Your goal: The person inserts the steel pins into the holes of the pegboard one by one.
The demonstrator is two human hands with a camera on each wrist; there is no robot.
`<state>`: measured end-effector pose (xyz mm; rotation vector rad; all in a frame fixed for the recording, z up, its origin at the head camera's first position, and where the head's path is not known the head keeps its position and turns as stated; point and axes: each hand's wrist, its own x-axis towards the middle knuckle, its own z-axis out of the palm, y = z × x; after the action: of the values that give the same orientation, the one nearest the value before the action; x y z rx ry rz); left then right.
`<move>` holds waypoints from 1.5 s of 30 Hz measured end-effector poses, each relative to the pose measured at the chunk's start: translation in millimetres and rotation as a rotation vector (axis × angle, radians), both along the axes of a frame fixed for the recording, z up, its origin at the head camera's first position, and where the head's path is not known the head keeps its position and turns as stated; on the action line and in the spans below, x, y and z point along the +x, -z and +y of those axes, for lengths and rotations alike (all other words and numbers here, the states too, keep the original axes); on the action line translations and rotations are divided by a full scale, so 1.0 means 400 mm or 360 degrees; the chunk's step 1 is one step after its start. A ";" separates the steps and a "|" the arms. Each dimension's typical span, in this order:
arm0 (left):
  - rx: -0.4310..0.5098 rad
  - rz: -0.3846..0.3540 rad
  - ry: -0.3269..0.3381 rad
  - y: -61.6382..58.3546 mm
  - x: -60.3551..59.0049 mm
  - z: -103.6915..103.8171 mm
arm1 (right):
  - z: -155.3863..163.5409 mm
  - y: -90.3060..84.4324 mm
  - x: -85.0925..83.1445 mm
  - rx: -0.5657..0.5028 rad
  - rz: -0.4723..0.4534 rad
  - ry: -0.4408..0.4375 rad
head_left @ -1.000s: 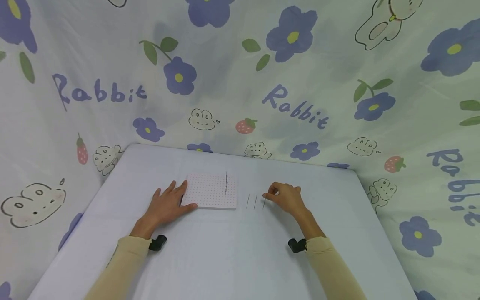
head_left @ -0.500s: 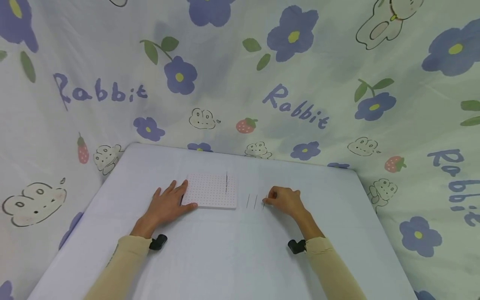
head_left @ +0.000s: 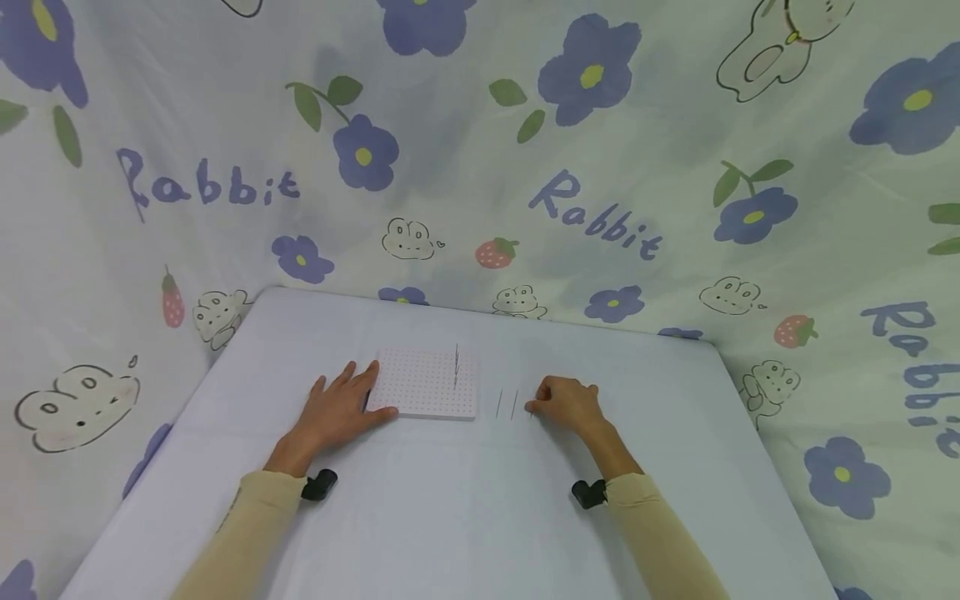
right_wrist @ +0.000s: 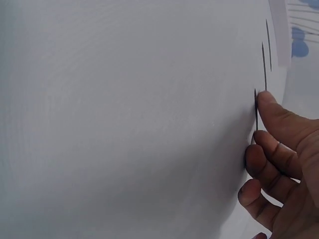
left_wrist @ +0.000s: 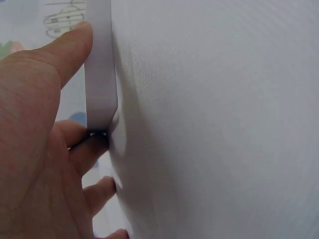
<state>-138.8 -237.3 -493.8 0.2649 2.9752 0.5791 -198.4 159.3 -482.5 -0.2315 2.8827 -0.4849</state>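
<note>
A white board dotted with small holes (head_left: 423,387) lies flat on the table. My left hand (head_left: 337,412) rests at its left side, fingers spread along the edge, and the thumb touches its front side (left_wrist: 99,74). Several thin dark needles (head_left: 456,367) stand in a line near the board's right side. To the right of the board, two loose needles (head_left: 498,404) lie side by side on the cloth. My right hand (head_left: 570,404) pinches a third needle (right_wrist: 256,112) between thumb and index finger, low at the cloth; the other fingers are curled.
A white cloth covers the table (head_left: 450,517). Behind it and at the sides hangs a patterned curtain (head_left: 450,167) with flowers and rabbits. A small black wrist camera (head_left: 320,485) sits on the left wrist, another (head_left: 588,493) on the right.
My right fingers have moved down along the third needle and closed closer about it, covering more of it. The left hand and the board stay in place; the head view shifts slightly.
</note>
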 end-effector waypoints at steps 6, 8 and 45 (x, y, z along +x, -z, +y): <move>0.0008 0.0004 -0.0001 -0.001 0.000 0.000 | -0.003 0.004 -0.005 0.0031 0.0017 -0.0023; 0.0007 0.0005 -0.0001 -0.002 0.001 0.001 | -0.004 0.004 -0.006 0.0037 0.0029 -0.0028; 0.0011 0.0005 -0.0012 0.002 0.002 0.001 | -0.011 -0.006 -0.005 0.0333 0.0222 -0.0182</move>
<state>-138.0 -237.0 -494.8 0.2549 2.9789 0.5905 -200.2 154.9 -479.9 -0.4076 3.0039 -0.1501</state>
